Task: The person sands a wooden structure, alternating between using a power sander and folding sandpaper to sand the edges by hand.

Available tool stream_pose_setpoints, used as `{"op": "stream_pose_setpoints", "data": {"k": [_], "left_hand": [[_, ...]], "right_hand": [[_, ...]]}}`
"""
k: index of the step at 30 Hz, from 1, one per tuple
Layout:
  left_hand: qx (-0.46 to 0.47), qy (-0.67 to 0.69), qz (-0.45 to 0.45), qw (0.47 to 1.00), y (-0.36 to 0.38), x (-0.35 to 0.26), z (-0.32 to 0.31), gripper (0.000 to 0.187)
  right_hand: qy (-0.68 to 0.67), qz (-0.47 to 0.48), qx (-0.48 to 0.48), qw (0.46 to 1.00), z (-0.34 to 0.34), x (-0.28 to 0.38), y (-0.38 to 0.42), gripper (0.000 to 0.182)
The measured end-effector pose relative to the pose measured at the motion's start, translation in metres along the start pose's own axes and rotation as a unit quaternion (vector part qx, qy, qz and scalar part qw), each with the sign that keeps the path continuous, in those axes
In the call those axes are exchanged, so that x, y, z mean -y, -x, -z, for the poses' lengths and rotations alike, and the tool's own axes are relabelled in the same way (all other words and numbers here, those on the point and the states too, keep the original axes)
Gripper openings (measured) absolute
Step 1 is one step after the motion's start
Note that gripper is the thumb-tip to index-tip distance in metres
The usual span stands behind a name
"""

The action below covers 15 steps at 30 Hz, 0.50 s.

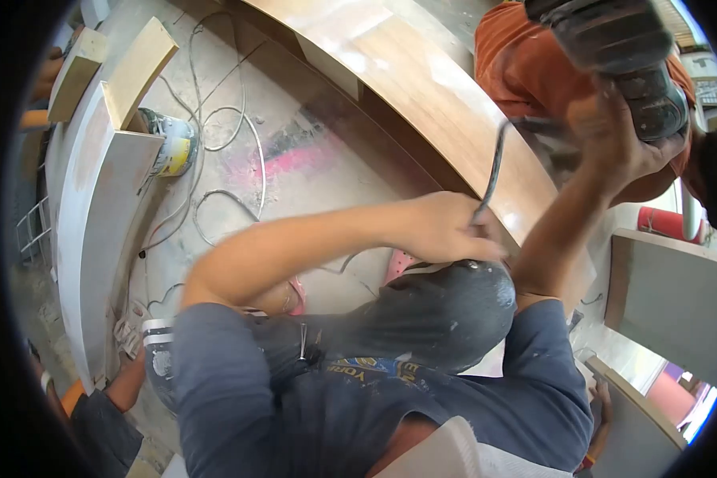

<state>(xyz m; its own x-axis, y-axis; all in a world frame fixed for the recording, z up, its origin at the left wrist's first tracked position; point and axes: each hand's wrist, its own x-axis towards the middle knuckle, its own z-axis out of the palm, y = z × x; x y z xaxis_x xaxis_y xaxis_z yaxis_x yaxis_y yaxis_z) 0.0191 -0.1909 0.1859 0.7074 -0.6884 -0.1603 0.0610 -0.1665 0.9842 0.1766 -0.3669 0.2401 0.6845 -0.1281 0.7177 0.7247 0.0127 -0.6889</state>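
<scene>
My right hand (625, 151) is raised at the upper right, fingers wrapped round the body of a dark, dusty power sander (613, 40). A black cord (495, 167) runs down from near the tool to my left hand (454, 227). That hand is slightly blurred and closed round the cord, just above my bent knee. Beneath the raised tool and beside both arms lies a long curved wooden panel (430, 88) with pale filler patches.
A person in an orange shirt (518, 56) bends close behind the sander. Loose cable (259, 159) loops over the dusty floor by a paint bucket (175, 146). A curved white panel (95, 223) stands left; a grey panel (677, 299) stands right. Other people's arms show at the edges.
</scene>
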Motion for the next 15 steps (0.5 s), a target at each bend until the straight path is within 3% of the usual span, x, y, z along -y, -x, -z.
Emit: {"op": "stream_pose_setpoints", "data": {"k": [4, 5, 8, 10, 12, 14, 15], "left_hand": [[-0.002, -0.075, 0.094, 0.993, 0.088, 0.008, 0.056, 0.034], [-0.004, -0.115, 0.130, 0.985, 0.106, 0.000, 0.070, 0.034], [0.013, -0.170, 0.199, 0.965, 0.148, -0.021, 0.098, 0.034], [0.023, -0.190, 0.184, 0.964, 0.165, -0.010, 0.105, 0.033], [-0.023, -0.236, 0.118, 0.964, 0.167, -0.002, 0.108, 0.039], [-0.114, -0.287, 0.005, 0.951, 0.163, 0.010, 0.107, 0.052], [-0.138, -0.279, -0.048, 0.949, 0.152, 0.013, 0.109, 0.068]], "right_hand": [[0.145, -0.050, 0.149, 0.977, 0.004, 0.032, -0.001, 0.087], [0.180, -0.023, 0.164, 0.970, -0.002, 0.031, 0.005, 0.083], [0.206, -0.196, 0.185, 0.941, -0.008, 0.035, 0.027, 0.080], [0.024, -0.334, 0.145, 0.931, 0.004, 0.013, 0.044, 0.063], [-0.105, -0.381, 0.124, 0.910, -0.009, 0.018, 0.054, 0.045], [-0.098, -0.417, 0.091, 0.899, -0.019, 0.019, 0.056, 0.042], [-0.081, -0.406, 0.083, 0.907, -0.024, 0.019, 0.053, 0.041]]}}
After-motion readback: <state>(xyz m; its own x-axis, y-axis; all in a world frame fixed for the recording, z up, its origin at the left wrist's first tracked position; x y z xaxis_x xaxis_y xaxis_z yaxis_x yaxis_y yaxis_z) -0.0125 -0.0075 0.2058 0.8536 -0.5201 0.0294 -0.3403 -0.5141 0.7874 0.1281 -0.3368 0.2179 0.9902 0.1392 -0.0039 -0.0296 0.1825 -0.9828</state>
